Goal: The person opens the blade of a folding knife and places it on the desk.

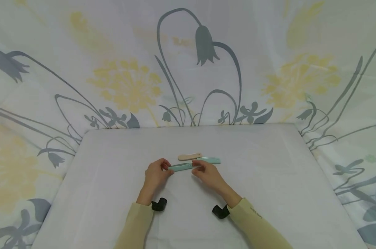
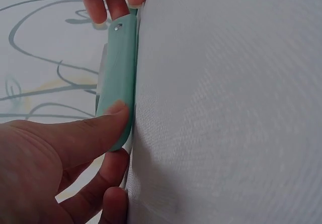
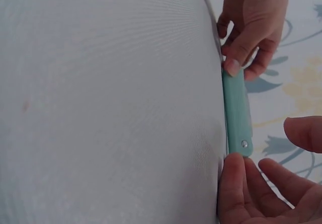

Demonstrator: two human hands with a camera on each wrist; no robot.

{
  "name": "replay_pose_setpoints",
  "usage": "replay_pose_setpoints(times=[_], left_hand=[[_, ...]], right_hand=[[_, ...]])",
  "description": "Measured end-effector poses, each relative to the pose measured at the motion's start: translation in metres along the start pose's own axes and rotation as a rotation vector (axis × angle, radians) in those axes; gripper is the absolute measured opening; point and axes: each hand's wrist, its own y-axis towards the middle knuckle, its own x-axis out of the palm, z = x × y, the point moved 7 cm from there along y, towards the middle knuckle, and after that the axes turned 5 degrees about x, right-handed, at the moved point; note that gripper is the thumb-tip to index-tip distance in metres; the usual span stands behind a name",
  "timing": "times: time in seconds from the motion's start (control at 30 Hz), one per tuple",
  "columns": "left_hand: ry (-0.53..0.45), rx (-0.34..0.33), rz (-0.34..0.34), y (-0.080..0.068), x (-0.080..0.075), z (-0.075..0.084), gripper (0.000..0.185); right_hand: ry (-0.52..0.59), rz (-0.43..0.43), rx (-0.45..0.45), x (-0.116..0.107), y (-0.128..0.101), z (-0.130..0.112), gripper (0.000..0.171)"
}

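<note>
Two hands hold one mint-green folding knife (image 1: 180, 167) just above the white table (image 1: 269, 180). Left hand (image 1: 155, 174) pinches its left end between thumb and fingers; right hand (image 1: 206, 172) touches its riveted end with loosely curled fingertips. Just behind this knife lie a beige knife (image 1: 190, 156) and a second mint-green knife (image 1: 210, 160).

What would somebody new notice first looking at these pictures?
Probably the two hands meeting at the middle of the white table: the left hand pinches one end of a mint-green folding tool, and the right hand holds the other end. Just behind lie a beige piece and another mint-green piece. A big floral cloth fills the background.
</note>
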Motion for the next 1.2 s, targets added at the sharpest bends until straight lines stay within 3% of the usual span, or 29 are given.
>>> replay_pose_setpoints(times=[0.3, 0.5, 0.67, 0.83, 1.2], left_hand=[[0.027, -0.016, -0.032, -0.003, 0.002, -0.002, 0.018], [0.005, -0.013, -0.027, -0.003, 0.001, -0.002, 0.016], [-0.018, -0.048, -0.037, -0.005, 0.001, -0.004, 0.017], [-0.067, -0.069, -0.052, -0.009, 0.001, -0.004, 0.018], [-0.229, -0.021, -0.073, -0.015, 0.002, 0.002, 0.015]], right_hand=[[-0.003, 0.009, -0.012, 0.001, -0.002, 0.001, 0.044], [-0.012, 0.016, -0.031, 0.0, -0.004, -0.003, 0.044], [-0.029, 0.042, -0.036, -0.002, -0.004, -0.003, 0.042], [-0.03, 0.054, -0.05, -0.003, -0.006, -0.004, 0.04], [-0.06, 0.094, -0.177, -0.01, -0.014, -0.016, 0.03]])
